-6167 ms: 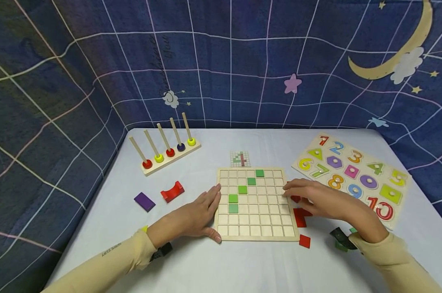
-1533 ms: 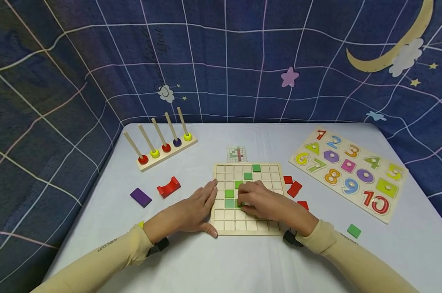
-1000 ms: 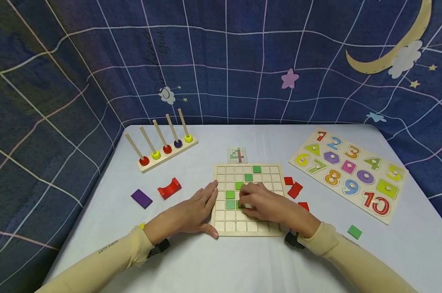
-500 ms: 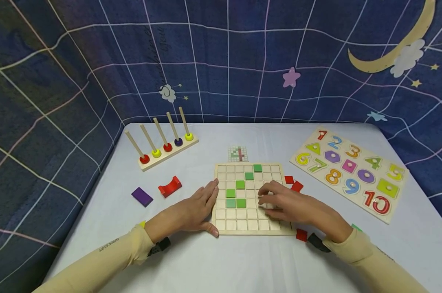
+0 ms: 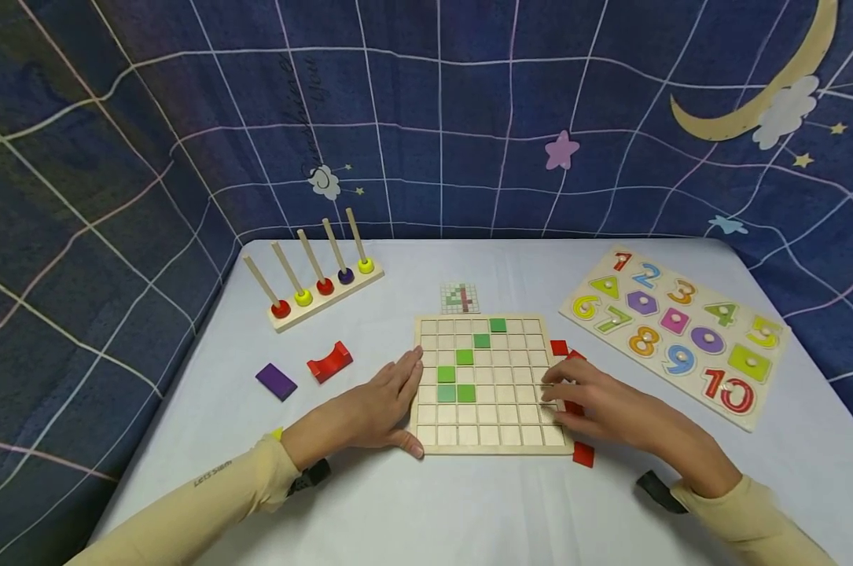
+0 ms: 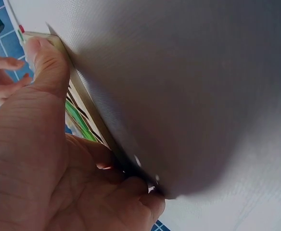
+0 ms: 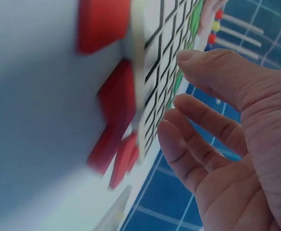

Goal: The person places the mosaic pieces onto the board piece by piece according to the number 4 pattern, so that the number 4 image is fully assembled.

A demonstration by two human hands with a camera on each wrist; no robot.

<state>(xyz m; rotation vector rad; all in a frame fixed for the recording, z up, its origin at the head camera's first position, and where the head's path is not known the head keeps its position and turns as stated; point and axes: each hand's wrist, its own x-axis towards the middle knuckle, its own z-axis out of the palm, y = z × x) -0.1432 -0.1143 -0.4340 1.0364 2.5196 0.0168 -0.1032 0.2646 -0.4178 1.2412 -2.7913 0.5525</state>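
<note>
On the table (image 5: 468, 507), the board (image 5: 509, 435) carries six green tiles (image 5: 465, 393), the left hand (image 5: 376, 406) lying straight-fingered against its left edge. Over its right edge, near red tiles (image 5: 583, 454), is the right hand (image 5: 603, 405), fingers parted and holding nothing; whether they touch the board is unclear. A card (image 5: 460, 299) lies beyond.

Soft light brightens the counter (image 5: 468, 503); beside the board (image 5: 490, 435), a broad shadow darkens the left wrist view and red tiles (image 7: 119, 94) blur in the right.
</note>
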